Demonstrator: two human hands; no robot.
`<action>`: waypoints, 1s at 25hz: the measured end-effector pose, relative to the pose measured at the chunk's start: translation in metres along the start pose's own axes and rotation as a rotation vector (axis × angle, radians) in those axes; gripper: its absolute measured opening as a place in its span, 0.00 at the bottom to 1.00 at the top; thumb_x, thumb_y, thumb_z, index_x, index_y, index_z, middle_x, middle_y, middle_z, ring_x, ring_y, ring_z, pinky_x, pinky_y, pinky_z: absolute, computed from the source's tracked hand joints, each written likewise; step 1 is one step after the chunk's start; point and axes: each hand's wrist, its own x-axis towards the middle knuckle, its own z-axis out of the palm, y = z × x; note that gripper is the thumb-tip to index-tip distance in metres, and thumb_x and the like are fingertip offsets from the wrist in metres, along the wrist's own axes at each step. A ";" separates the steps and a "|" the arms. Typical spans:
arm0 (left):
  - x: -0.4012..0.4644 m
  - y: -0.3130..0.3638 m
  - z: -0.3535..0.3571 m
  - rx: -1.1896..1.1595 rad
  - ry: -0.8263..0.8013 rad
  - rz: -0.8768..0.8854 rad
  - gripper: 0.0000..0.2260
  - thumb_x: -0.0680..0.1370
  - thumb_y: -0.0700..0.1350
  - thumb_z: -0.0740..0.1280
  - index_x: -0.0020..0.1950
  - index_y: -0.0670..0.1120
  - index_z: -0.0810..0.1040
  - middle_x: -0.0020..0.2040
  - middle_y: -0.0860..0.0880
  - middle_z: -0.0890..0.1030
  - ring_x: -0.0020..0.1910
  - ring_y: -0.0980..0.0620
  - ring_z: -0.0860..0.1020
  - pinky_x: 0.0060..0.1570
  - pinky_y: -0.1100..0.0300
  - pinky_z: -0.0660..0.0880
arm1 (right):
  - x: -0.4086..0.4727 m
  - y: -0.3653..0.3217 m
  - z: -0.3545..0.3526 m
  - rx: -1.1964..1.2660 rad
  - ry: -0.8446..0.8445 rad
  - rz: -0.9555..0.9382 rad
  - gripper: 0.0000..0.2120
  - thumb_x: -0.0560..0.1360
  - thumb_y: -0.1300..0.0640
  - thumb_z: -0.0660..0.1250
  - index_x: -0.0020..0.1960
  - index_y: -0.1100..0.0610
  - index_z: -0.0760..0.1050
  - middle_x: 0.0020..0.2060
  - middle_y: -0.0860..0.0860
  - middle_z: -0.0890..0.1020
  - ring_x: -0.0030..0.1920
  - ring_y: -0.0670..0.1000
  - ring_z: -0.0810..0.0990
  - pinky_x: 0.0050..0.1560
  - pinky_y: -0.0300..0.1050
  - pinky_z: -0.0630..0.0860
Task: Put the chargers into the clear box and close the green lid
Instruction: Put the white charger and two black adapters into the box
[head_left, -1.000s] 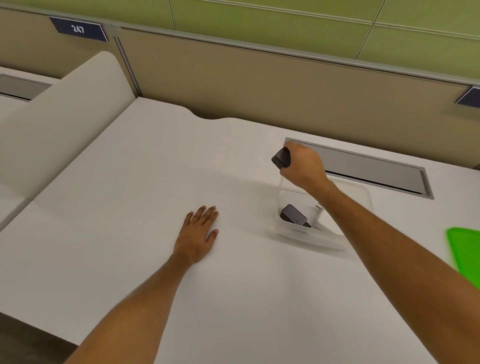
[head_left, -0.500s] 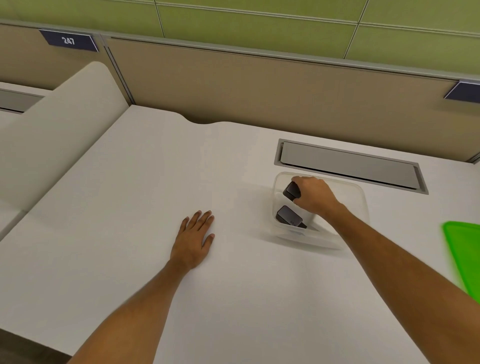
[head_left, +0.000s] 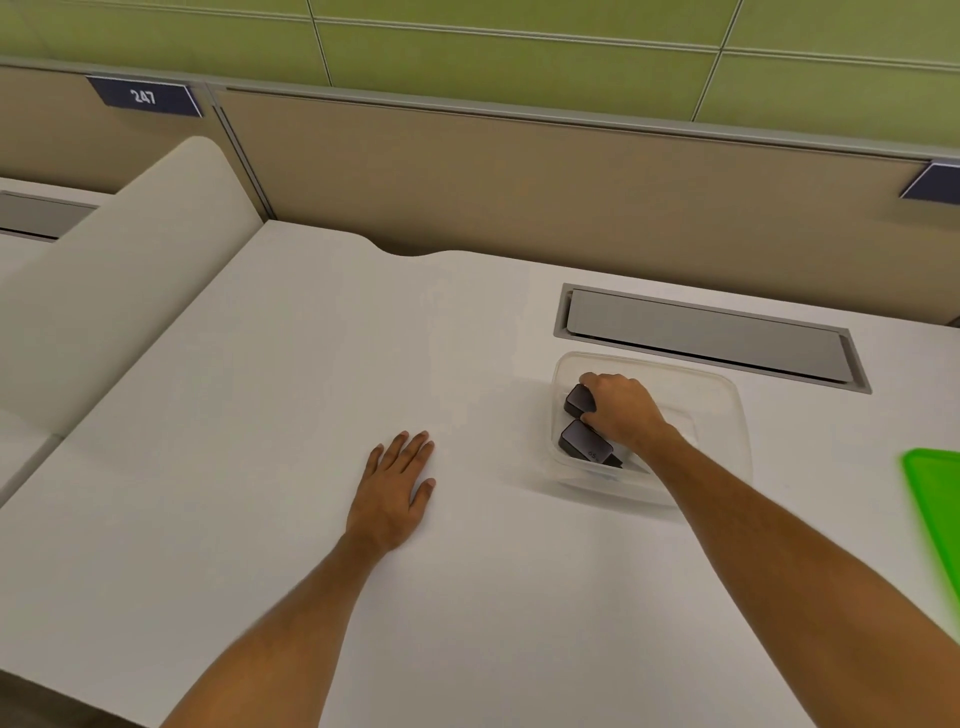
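Note:
A clear box (head_left: 727, 410) stands on the white desk, right of centre. Inside it my right hand (head_left: 623, 410) is closed around a dark charger (head_left: 579, 401) at the box's left end. A second dark charger (head_left: 584, 442) lies in the box just in front of the first, touching or nearly touching it. The green lid (head_left: 935, 499) lies flat at the right edge of the view, partly cut off. My left hand (head_left: 397, 493) rests palm down on the desk, fingers spread, well left of the box.
A grey cable-tray flap (head_left: 706, 335) is set into the desk just behind the box. A beige partition (head_left: 519, 182) runs along the desk's back edge. A curved white divider (head_left: 119, 291) rises at the left side.
My right hand came down from above the box's back edge into the box, carrying the charger to beside the one lying there. The left hand stayed put.

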 end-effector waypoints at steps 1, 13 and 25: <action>0.000 0.000 0.000 0.003 0.001 0.000 0.27 0.78 0.57 0.44 0.76 0.51 0.54 0.78 0.55 0.55 0.77 0.55 0.48 0.76 0.52 0.45 | 0.000 0.000 0.000 0.013 0.004 0.007 0.18 0.72 0.56 0.67 0.60 0.57 0.72 0.54 0.54 0.82 0.53 0.59 0.79 0.49 0.50 0.75; -0.001 0.002 -0.002 0.000 0.014 0.007 0.28 0.78 0.57 0.42 0.76 0.49 0.55 0.77 0.54 0.56 0.77 0.54 0.49 0.76 0.51 0.47 | -0.025 0.024 -0.024 0.106 0.167 0.132 0.18 0.75 0.54 0.66 0.64 0.54 0.74 0.56 0.53 0.83 0.55 0.56 0.80 0.54 0.49 0.77; 0.004 0.012 -0.004 0.162 -0.101 -0.019 0.25 0.80 0.51 0.45 0.77 0.46 0.50 0.79 0.50 0.51 0.77 0.49 0.49 0.75 0.47 0.50 | -0.124 0.084 -0.038 0.103 0.393 0.342 0.13 0.75 0.54 0.64 0.59 0.54 0.78 0.51 0.51 0.85 0.48 0.55 0.82 0.48 0.46 0.77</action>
